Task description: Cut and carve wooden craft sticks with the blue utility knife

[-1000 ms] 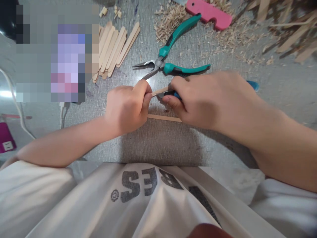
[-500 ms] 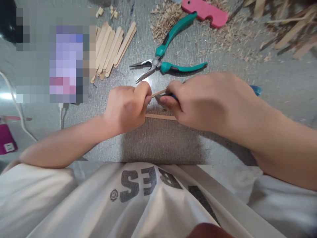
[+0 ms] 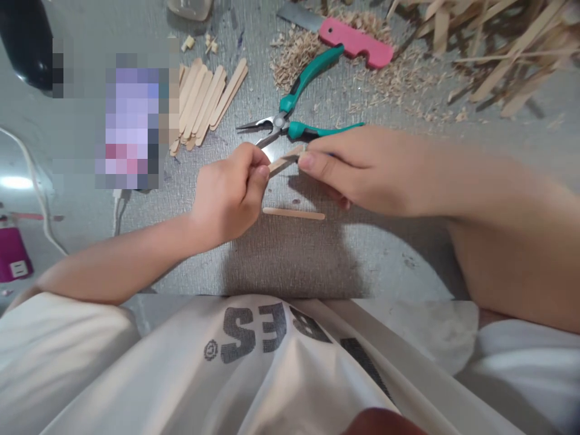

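Held up over the table between my two hands is a wooden craft stick (image 3: 284,162). My left hand (image 3: 231,196) is closed, pinching the stick's near end between thumb and fingers. My right hand (image 3: 362,172) is also closed, its thumb at the stick's other end. A bit of blue shows behind that thumb, part of a blue-handled tool mostly hidden in the right hand; its kind cannot be made out. Below the hands, a second craft stick (image 3: 293,213) lies flat on the table. Just beyond them rest open long-nose pliers (image 3: 280,123) with teal handles.
A pile of craft sticks (image 3: 203,99) lies at the left, near a blurred-out phone (image 3: 131,121) on a white cable. Farther back are a pink-handled blade (image 3: 356,42), wood shavings (image 3: 294,60) and loose wood strips (image 3: 512,54). A purple charger (image 3: 13,254) sits far left.
My right hand has turned and its thumb has shifted to the held stick's end; the blue handle is now mostly hidden. The stick lying below is fully uncovered. The view has shifted slightly.
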### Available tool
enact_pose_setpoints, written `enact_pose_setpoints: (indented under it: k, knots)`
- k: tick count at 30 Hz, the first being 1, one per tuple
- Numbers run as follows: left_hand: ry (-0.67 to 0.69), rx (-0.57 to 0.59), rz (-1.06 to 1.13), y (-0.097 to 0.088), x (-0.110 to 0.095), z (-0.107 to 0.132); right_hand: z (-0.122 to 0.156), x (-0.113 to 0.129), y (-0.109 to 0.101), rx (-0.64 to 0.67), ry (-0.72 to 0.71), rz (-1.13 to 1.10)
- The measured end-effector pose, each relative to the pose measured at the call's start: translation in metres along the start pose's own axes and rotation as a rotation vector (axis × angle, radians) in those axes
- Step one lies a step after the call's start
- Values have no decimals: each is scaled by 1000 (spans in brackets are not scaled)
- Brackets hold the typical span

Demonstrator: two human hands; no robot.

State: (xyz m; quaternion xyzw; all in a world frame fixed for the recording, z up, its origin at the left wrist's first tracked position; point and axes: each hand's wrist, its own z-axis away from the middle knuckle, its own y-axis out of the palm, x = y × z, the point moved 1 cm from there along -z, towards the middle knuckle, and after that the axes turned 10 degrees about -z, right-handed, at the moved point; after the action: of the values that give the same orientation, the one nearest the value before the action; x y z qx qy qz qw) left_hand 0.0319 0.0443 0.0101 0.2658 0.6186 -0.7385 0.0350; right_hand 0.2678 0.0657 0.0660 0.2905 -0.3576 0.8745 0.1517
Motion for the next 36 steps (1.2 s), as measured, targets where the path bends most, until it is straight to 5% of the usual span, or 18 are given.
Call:
enact_pose_setpoints:
  k: [4,7,13,18,24,30,36]
  knots:
    - [-23,9,75,-1,-2,1,6,3,-8,75,-29,-425]
    - [-27,-2,122,0,-2,2,1,4,-2,67,16,-522]
    - [69,-42,358,12,6,1,-14,-6,23,-273,-106,-568]
    - [306,-10,457,20,10,-1,-11,-10,32,-321,-279,-811]
    - [306,-207,388,20,9,3,0,-4,27,-307,-278,-679]
    - [579,-409,229,19,9,6,0,-3,32,-238,-360,-516]
    - [483,-345,215,13,7,6,-4,-10,17,-137,-329,-167]
